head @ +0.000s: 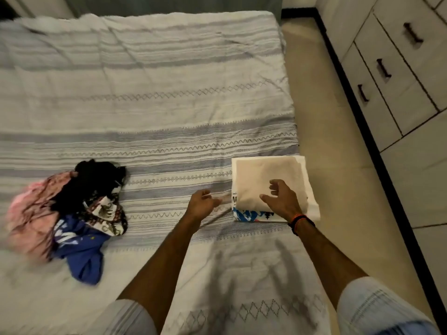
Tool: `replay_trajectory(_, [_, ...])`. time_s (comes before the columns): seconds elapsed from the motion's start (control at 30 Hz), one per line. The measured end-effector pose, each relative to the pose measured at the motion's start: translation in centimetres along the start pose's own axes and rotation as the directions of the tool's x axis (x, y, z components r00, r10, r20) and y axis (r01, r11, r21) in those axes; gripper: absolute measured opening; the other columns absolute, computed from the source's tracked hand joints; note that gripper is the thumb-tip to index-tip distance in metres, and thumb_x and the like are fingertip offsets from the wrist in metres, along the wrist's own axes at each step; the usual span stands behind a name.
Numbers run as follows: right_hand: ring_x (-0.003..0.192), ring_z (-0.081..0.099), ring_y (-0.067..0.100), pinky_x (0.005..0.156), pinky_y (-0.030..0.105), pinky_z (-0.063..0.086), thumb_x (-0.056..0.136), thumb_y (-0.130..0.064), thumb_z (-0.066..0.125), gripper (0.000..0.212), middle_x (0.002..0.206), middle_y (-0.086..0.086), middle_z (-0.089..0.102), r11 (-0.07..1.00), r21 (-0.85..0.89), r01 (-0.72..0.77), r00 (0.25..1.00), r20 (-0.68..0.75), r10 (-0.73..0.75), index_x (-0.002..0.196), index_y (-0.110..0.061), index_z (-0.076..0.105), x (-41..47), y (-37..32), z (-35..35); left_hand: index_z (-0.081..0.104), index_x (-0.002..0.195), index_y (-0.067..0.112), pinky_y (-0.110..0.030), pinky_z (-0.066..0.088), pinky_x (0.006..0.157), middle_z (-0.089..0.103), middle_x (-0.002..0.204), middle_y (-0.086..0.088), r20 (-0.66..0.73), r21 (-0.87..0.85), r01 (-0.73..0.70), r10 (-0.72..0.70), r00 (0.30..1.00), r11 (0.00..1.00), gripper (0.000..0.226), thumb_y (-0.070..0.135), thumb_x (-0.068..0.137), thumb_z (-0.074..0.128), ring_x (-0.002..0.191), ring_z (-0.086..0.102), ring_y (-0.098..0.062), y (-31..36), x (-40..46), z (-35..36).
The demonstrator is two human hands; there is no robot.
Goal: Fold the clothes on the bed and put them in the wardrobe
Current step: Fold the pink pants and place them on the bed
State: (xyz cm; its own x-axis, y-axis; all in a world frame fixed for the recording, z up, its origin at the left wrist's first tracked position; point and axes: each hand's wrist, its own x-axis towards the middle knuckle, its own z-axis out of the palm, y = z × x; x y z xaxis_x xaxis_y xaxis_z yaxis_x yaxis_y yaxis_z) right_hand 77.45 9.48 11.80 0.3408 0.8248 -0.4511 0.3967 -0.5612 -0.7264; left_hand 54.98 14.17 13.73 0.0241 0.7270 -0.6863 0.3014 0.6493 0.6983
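A stack of folded clothes (261, 175), cream on top with a white and blue printed piece beneath, lies at the bed's right edge. My right hand (281, 200) hovers over its near part with fingers spread and loosely bent, holding nothing. My left hand (203, 204) hangs just left of the stack, fingers loosely curled and empty, above the striped bedspread (145, 105). A heap of unfolded clothes (72, 213), pink, black, patterned and blue, lies on the bed's left side.
Beige tiled floor (338, 165) runs along the right of the bed. White wardrobe drawers with dark handles (383, 68) line the right wall behind a black skirting strip. A pillow lies at the far left of the bed.
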Motion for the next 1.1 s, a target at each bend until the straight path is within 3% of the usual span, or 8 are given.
replay_trajectory(0.13, [0.105, 0.058, 0.022, 0.087, 0.028, 0.048, 0.083, -0.018, 0.077, 0.057, 0.122, 0.009, 0.059, 0.996, -0.004, 0.085, 0.992, 0.089, -0.084, 0.131, -0.007, 0.050, -3.2, -4.1, 4.0, 0.047, 0.137, 0.004, -0.031, 0.045, 0.085, 0.052, 0.137, -0.016, -0.076, -0.090, -0.020, 0.013, 0.997, 0.996, 0.057, 0.010, 0.086, 0.073, 0.113, 0.059, -0.024, -1.7, -3.6, -6.2])
replay_trajectory(0.37, [0.098, 0.062, 0.020, 0.079, 0.025, 0.047, 0.083, -0.020, 0.078, 0.051, 0.120, 0.005, 0.061, 0.980, -0.012, 0.197, 0.959, 0.212, -0.190, 0.127, -0.010, 0.053, -8.7, -10.1, 13.5, 0.051, 0.129, 0.004, -0.025, 0.046, 0.066, 0.055, 0.127, -0.013, -0.220, -0.216, -0.054, 0.006, 0.976, 0.975, 0.048, 0.010, 0.086, 0.073, 0.111, 0.058, -0.024, -7.2, -7.0, -17.9])
replay_trajectory(0.5, [0.091, 0.062, 0.018, 0.068, 0.015, 0.044, 0.083, -0.019, 0.078, 0.048, 0.114, 0.006, 0.062, 0.968, -0.039, 0.246, 0.939, 0.257, -0.228, 0.125, -0.009, 0.055, -12.3, -13.2, 20.2, 0.052, 0.124, 0.006, -0.028, 0.045, 0.066, 0.056, 0.114, -0.009, -0.265, -0.264, -0.054, -0.019, 0.964, 0.963, 0.041, 0.010, 0.088, 0.071, 0.100, 0.057, -0.021, -11.1, -8.6, -25.3])
replay_trajectory(0.6, [0.092, 0.062, 0.019, 0.073, 0.021, 0.045, 0.084, -0.018, 0.076, 0.047, 0.115, 0.007, 0.062, 0.965, -0.052, 0.257, 0.933, 0.275, -0.234, 0.125, -0.008, 0.055, -15.3, -15.6, 25.3, 0.054, 0.114, 0.009, -0.026, 0.043, 0.058, 0.058, 0.103, -0.010, -0.288, -0.259, -0.050, -0.028, 0.957, 0.965, 0.033, 0.006, 0.086, 0.072, 0.087, 0.057, -0.020, -14.0, -9.2, -30.9])
replay_trajectory(0.7, [0.091, 0.062, 0.019, 0.077, 0.025, 0.047, 0.084, -0.017, 0.076, 0.047, 0.115, 0.008, 0.063, 0.960, -0.073, 0.270, 0.927, 0.291, -0.238, 0.125, -0.008, 0.056, -17.3, -17.4, 29.5, 0.055, 0.118, -0.001, -0.019, 0.041, 0.054, 0.055, 0.101, -0.012, -0.333, -0.213, -0.068, -0.007, 0.943, 0.975, 0.033, 0.000, 0.088, 0.068, 0.089, 0.053, -0.021, -15.6, -10.0, -35.2])
replay_trajectory(0.83, [0.091, 0.063, 0.020, 0.080, 0.028, 0.049, 0.084, -0.016, 0.076, 0.044, 0.114, 0.007, 0.063, 0.951, -0.111, 0.287, 0.915, 0.325, -0.238, 0.123, -0.008, 0.056, -19.0, -20.2, 34.9, 0.057, 0.108, 0.001, -0.018, 0.040, 0.057, 0.057, 0.099, -0.011, -0.365, -0.252, -0.076, -0.022, 0.931, 0.965, 0.021, -0.003, 0.089, 0.065, 0.091, 0.052, -0.020, -17.5, -10.4, -40.5])
replay_trajectory(0.97, [0.094, 0.065, 0.024, 0.088, 0.039, 0.053, 0.082, -0.017, 0.076, 0.038, 0.110, 0.007, 0.067, 0.934, -0.155, 0.321, 0.901, 0.355, -0.250, 0.115, -0.011, 0.060, -18.4, -22.7, 39.5, 0.059, 0.114, -0.004, -0.024, 0.045, 0.063, 0.059, 0.101, -0.009, -0.375, -0.302, -0.052, -0.068, 0.924, 0.952, 0.027, 0.000, 0.089, 0.067, 0.091, 0.056, -0.019, -18.4, -9.5, -44.3])
replay_trajectory(1.1, [0.095, 0.063, 0.024, 0.080, 0.029, 0.048, 0.083, -0.013, 0.073, 0.032, 0.107, 0.009, 0.067, 0.929, -0.155, 0.336, 0.880, 0.405, -0.250, 0.112, -0.007, 0.060, -16.5, -24.9, 43.7, 0.063, 0.107, 0.005, -0.023, 0.045, 0.062, 0.061, 0.088, -0.003, -0.384, -0.328, -0.057, -0.078, 0.920, 0.943, 0.019, 0.001, 0.089, 0.065, 0.084, 0.057, -0.015, -18.7, -8.4, -47.2])
